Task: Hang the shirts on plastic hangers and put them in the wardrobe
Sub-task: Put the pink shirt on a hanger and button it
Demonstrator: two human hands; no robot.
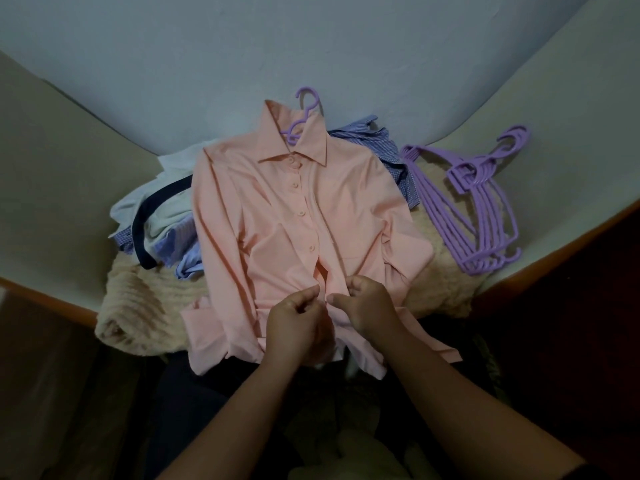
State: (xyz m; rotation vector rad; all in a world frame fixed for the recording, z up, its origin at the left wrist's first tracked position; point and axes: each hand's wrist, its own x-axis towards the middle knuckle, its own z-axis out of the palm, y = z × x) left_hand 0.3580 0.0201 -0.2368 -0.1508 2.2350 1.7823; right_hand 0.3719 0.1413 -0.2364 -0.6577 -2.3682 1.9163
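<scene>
Buttoning the peach shirt [294, 216] low on its placket: left hand [294, 323] and right hand [363, 306] each pinch one edge, so it stays on the purple hanger [304, 116].

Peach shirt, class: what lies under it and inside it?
Inside the peach shirt a purple hanger shows only at the collar; its shoulders are covered. Under it lie a cream blanket and other shirts, partly hidden.
</scene>
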